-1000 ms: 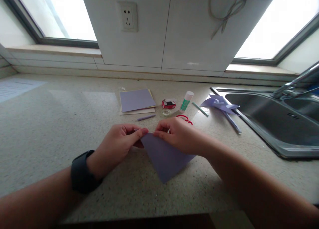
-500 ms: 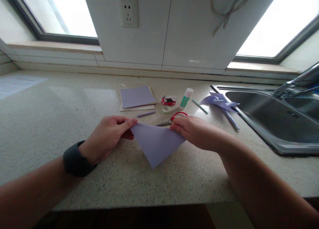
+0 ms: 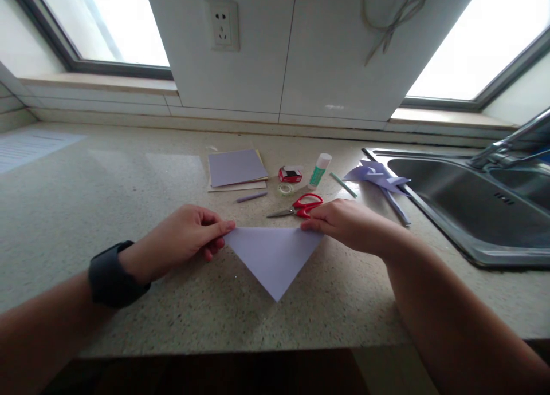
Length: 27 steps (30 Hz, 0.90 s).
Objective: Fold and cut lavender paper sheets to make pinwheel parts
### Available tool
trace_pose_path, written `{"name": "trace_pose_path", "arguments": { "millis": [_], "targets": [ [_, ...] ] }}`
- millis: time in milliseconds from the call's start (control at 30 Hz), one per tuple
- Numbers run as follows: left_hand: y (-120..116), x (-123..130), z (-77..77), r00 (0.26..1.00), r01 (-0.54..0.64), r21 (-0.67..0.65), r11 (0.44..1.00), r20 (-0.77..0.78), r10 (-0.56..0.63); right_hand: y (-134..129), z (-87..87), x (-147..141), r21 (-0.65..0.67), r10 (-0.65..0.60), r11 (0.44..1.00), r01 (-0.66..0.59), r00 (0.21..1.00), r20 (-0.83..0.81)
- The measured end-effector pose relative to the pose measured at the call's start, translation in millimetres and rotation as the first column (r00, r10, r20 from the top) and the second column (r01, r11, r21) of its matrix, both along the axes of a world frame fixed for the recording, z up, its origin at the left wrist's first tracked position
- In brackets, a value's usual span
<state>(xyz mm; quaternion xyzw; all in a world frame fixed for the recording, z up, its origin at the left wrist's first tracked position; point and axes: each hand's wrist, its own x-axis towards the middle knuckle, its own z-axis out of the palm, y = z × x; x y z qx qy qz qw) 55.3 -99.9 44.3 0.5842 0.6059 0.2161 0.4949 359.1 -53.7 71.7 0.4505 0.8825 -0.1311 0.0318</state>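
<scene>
A sheet of lilac paper (image 3: pixel 275 257), folded into a triangle, hangs point-down toward me over the speckled counter. My left hand (image 3: pixel 193 234) pinches its left corner between thumb and fingers. At the right corner my right hand (image 3: pixel 339 223) grips the paper too, its far fingers partly hidden. The upper edge runs straight between both hands. Just beyond that edge lie red-handled scissors (image 3: pixel 296 206), with one handle loop close to my right hand. A lilac pencil-like stick (image 3: pixel 251 197) rests to the left of the scissors.
Behind the scissors are a roll of clear tape (image 3: pixel 285 189), a small red box (image 3: pixel 290 174) and an upright glue stick (image 3: pixel 320 170). A stack of paper (image 3: pixel 238 169) lies left of them. To the right are a green strip (image 3: pixel 343 185), a lilac paper pinwheel (image 3: pixel 376 174) and a steel sink (image 3: pixel 455 212).
The paper has come nearer to me and turned so its upper edge is level and taut. My left hand has moved left and down. More of the scissors shows.
</scene>
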Motion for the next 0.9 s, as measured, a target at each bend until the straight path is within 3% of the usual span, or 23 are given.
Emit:
{"name": "trace_pose_path", "arguments": {
  "millis": [100, 167, 300, 367, 400, 467, 533, 600, 633, 733, 800, 833, 900],
  "targets": [
    [2, -5, -2.1, 0.964, 0.156, 0.022, 0.988, -0.221, -0.147, 1, -0.6, 0, 0.019, -0.021, 1.0, 0.02, 0.998, 0.064],
    [3, -8, -2.3, 0.891, 0.272, 0.103, 0.957, -0.404, -0.209, 1, -2.9, 0, 0.053, -0.027, 0.998, 0.022, 0.995, 0.096],
    [-1, -10, 4.0, 0.709, 0.416, 0.188, 0.89, -0.679, -0.188, 2, -10.4, 0, 0.131, -0.03, 0.991, 0.012, 0.99, 0.135],
    [-8, -7, 7.9, 0.629, 0.442, 0.265, 0.857, -0.773, -0.085, 2, -13.4, -1, 0.17, -0.033, 0.985, 0.004, 0.986, 0.164],
    [-12, -4, 8.9, 0.604, 0.459, 0.341, 0.821, -0.797, -0.007, 1, -14.3, -2, 0.191, -0.033, 0.982, -0.001, 0.983, 0.179],
    [-24, 7, 7.9, 0.598, 0.549, 0.49, 0.678, -0.796, 0.092, 0, -15.2, -4, 0.231, -0.033, 0.973, -0.015, 0.979, 0.203],
    [-38, 21, 2.6, 0.632, 0.645, 0.549, 0.532, -0.774, 0.033, -2, -15.0, -6, 0.267, -0.014, 0.963, -0.043, 0.978, 0.207],
    [-49, 35, -5.8, 0.618, 0.724, 0.523, 0.45, -0.782, -0.084, -4, -13.9, -7, 0.301, -0.008, 0.952, -0.059, 0.976, 0.218],
    [-54, 40, -10.2, 0.603, 0.745, 0.501, 0.441, -0.788, -0.122, -5, -13.0, -7, 0.32, -0.01, 0.945, -0.064, 0.974, 0.225],
    [-60, 47, -20.8, 0.575, 0.754, 0.42, 0.505, -0.794, -0.197, -12, -9.0, -10, 0.428, -0.018, 0.902, -0.06, 0.984, 0.176],
    [-61, 47, -24.3, 0.579, 0.742, 0.4, 0.538, -0.787, -0.213, -21, -6.8, -17, 0.513, 0.006, 0.858, -0.036, 0.998, 0.061],
    [-61, 46, -25.3, 0.585, 0.738, 0.403, 0.542, -0.782, -0.214, -28, -6.8, -23, 0.524, 0.035, 0.851, -0.03, 0.999, 0.0],
    [-61, 45, -26.2, 0.602, 0.727, 0.421, 0.542, -0.771, -0.209, -42, -9.7, -37, 0.448, 0.165, 0.888, -0.107, 0.982, -0.094]
  ]
}}
